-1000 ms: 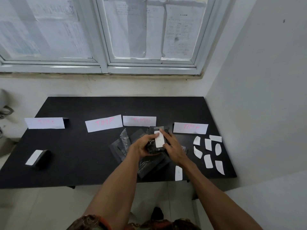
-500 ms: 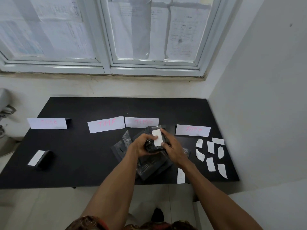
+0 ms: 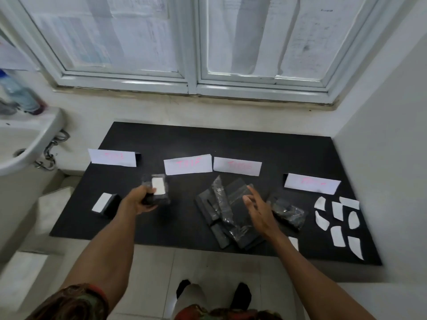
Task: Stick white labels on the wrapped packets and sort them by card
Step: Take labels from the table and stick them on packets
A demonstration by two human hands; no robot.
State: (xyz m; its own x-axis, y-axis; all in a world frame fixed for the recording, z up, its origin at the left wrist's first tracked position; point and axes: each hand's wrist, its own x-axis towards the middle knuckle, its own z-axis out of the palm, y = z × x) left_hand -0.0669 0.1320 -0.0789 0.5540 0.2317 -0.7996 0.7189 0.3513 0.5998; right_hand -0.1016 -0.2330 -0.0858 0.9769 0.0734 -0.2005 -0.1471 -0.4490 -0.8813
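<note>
1. I see a white sink [image 3: 27, 144] far out at 9 o'clock, off the black table [image 3: 231, 139], with a blurry bottle [image 3: 18, 93] on its back edge
2. On the table at 9 o'clock lies a labelled packet [image 3: 106, 203], white side up, and the first card [image 3: 112, 157] stands past it at 10 o'clock
3. My left hand [image 3: 138, 200] is just right of that packet; its fingers curl round a held packet [image 3: 163, 199] and lift it over the table, with its stuck label [image 3: 159, 188] facing me
4. The second card [image 3: 187, 164] and the third card [image 3: 237, 166] stand side by side at 12 o'clock; their pink writing is too blurry for me to read
5. A pile of wrapped packets [image 3: 226, 218] lies in the middle, a bit toward 6 o'clock
6. My right hand [image 3: 258, 209] hangs over the pile with its fingers spread out and loose, holding nothing; I cannot tell if it touches the pile
7. One more dark packet [image 3: 288, 212] lies at 3 o'clock from that hand, and a small label [image 3: 294, 243] peeks out by the wrist at 5 o'clock
8. The fourth card [image 3: 312, 184] stands at 2 o'clock, and the loose labels [image 3: 337, 211] lie spread out below it at 4 o'clock, near the wall
</note>
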